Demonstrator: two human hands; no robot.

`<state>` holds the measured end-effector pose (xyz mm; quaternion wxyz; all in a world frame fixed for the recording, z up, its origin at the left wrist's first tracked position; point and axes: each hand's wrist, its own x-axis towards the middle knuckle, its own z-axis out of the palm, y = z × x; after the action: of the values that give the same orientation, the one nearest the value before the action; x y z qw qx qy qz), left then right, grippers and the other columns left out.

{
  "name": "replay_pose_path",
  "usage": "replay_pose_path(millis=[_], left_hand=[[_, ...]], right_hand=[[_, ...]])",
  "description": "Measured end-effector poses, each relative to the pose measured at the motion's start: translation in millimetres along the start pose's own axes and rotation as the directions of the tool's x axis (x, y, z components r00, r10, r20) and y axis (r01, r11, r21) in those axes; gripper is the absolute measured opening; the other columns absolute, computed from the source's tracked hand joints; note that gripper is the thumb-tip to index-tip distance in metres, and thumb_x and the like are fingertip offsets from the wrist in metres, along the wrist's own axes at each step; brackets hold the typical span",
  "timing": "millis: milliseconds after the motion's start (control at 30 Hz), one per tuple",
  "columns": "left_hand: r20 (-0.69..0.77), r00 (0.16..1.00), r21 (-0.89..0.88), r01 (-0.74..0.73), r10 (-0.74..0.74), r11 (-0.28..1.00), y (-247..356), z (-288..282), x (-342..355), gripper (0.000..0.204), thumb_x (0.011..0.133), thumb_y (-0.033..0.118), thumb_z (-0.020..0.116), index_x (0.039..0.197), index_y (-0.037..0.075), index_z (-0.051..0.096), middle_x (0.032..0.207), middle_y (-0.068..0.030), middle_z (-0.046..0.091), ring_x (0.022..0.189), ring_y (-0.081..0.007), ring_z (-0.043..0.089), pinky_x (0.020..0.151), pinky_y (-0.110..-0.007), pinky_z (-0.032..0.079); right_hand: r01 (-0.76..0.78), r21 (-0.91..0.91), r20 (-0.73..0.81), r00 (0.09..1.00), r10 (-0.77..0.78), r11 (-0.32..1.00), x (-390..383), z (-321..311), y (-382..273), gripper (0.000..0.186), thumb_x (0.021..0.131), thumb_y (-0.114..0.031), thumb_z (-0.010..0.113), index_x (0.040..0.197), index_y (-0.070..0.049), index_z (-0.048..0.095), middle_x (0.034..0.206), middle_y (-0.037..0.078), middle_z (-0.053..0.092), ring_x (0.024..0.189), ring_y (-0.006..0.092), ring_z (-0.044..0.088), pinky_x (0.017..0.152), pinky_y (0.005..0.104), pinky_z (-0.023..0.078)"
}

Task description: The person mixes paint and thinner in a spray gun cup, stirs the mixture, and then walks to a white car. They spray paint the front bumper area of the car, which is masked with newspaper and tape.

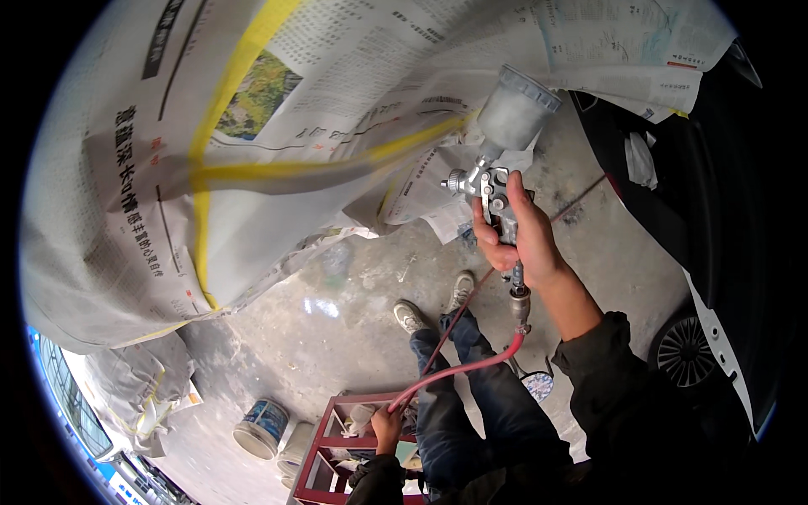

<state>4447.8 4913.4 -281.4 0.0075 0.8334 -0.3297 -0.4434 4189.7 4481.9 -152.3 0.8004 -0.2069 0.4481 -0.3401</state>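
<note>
My right hand (534,231) is closed round the handle of a spray gun (498,192), which has a cloudy paint cup (515,111) on top. The gun's nozzle points left toward a smooth pale panel (265,220) edged with yellow masking tape (200,227). A metal coupling (519,305) joins the gun's base to a red air hose (459,369). Low in the view, my left hand (387,431) grips that hose beside a red metal frame. Sheets of newspaper (126,160) cover the surface around the panel, and the gun stands apart from it.
A red metal rack (332,439) with odds and ends stands by my legs. Next to it are a blue-labelled bucket (263,427) and pale tubs (295,450). A dark car (715,219) with its wheel (686,352) is on the right. Another hose line crosses the concrete floor (353,295).
</note>
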Motion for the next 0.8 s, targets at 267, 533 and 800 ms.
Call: replay_pose_path(millis=[267,533,800], left_hand=[[0.043,0.999,0.01,0.001,-0.001,1.0,29,2,7,0.021,0.083,0.021,0.058,0.082,0.002,0.067,0.067,-0.0212,0.062,0.071,-0.0398,0.065,0.061,-0.045,0.047],[0.032,0.999,0.136,-0.012,0.008,0.991,47,13,20,0.029,0.085,0.03,0.061,0.083,0.003,0.068,0.07,-0.0228,0.062,0.072,-0.0412,0.064,0.061,-0.049,0.046],[0.054,0.998,0.18,0.016,-0.026,0.984,60,27,36,0.036,0.086,0.035,0.061,0.081,0.0,0.069,0.069,-0.0241,0.062,0.07,-0.0421,0.064,0.061,-0.049,0.046]], right_hand=[[-0.034,0.026,-0.052,0.998,0.036,0.999,22,-37,-4,0.063,0.093,-0.069,0.032,0.092,-0.01,0.054,0.061,-0.003,0.045,0.037,0.0033,0.03,0.037,0.0205,0.023],[-0.048,0.053,-0.084,0.995,0.052,0.997,47,-83,-3,0.06,0.092,-0.068,0.038,0.089,-0.01,0.052,0.061,-0.003,0.046,0.039,0.0034,0.029,0.038,0.0204,0.024],[-0.056,0.085,-0.128,0.99,0.067,0.995,78,-130,1,0.061,0.09,-0.071,0.039,0.089,-0.011,0.052,0.061,-0.003,0.045,0.038,0.0039,0.029,0.037,0.021,0.022]])
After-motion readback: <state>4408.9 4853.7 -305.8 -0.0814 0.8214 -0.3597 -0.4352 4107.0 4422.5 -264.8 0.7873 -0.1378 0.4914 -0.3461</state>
